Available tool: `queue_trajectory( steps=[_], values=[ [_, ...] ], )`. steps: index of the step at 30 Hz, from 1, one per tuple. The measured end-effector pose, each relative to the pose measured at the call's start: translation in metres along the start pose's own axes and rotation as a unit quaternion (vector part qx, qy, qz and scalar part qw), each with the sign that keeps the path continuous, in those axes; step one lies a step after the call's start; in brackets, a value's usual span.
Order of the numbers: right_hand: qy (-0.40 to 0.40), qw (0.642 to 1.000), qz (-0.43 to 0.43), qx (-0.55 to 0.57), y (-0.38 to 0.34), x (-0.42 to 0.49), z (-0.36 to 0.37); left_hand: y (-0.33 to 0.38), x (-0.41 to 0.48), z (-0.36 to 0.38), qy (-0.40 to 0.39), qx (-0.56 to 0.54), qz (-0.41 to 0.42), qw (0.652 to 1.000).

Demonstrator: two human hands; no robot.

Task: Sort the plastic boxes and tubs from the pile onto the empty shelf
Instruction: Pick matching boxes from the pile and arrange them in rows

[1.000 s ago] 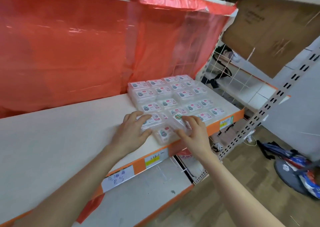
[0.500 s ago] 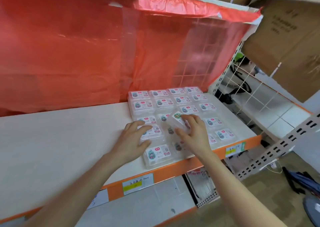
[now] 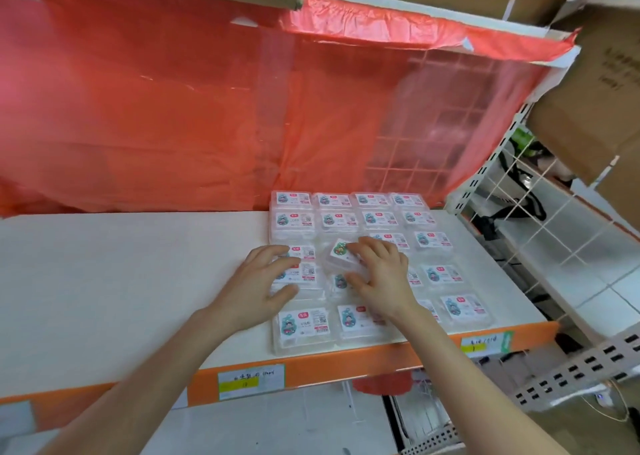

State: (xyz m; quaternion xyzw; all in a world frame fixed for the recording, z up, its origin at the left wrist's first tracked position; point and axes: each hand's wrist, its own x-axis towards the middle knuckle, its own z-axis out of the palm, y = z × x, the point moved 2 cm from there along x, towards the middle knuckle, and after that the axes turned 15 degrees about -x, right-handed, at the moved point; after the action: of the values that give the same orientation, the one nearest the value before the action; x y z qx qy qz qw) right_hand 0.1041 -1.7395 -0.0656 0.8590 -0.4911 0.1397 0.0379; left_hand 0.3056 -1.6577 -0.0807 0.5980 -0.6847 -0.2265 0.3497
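Several clear plastic boxes with white labels lie in rows on the right part of a pale shelf (image 3: pixel 121 281) with an orange front edge. My right hand (image 3: pixel 381 274) holds one small clear box (image 3: pixel 341 257) tilted above the middle of the rows, fingers and thumb curled round it. My left hand (image 3: pixel 263 281) rests on a box at the left side of the rows (image 3: pixel 304 274), fingers spread and the thumb at the box's near edge. A box at the front left (image 3: pixel 303 328) lies untouched near the shelf edge.
Red plastic sheet (image 3: pixel 173 108) hangs behind the shelf. A white wire grid (image 3: pixel 540 219) closes the right side. Cardboard cartons (image 3: pixel 595 115) sit above right. A lower shelf (image 3: pixel 277 427) runs beneath, with paper price labels on the orange edge.
The view has tilted up and drawn closer. My right hand has carried the tilted box from the front rows toward the middle rows. My left hand stays on the left-side box.
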Motion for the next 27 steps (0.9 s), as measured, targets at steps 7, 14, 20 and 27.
queue_trajectory(
  steps=[7, 14, 20, 27],
  values=[
    [-0.022, 0.997, -0.066, 0.020, 0.002, 0.008, 0.007, 0.003, 0.001, 0.006, 0.001, 0.080, 0.028, 0.996],
    [0.049, 0.993, -0.104, 0.012, 0.001, 0.014, 0.011, 0.003, 0.001, 0.006, -0.016, 0.061, 0.033, 0.997],
    [0.133, 0.989, -0.054, -0.035, -0.003, 0.013, 0.016, 0.003, 0.000, 0.005, -0.014, 0.059, 0.048, 0.997],
    [0.167, 0.984, -0.028, -0.053, -0.002, 0.018, 0.019, 0.002, 0.002, 0.005, -0.020, 0.055, 0.050, 0.997]
  ],
)
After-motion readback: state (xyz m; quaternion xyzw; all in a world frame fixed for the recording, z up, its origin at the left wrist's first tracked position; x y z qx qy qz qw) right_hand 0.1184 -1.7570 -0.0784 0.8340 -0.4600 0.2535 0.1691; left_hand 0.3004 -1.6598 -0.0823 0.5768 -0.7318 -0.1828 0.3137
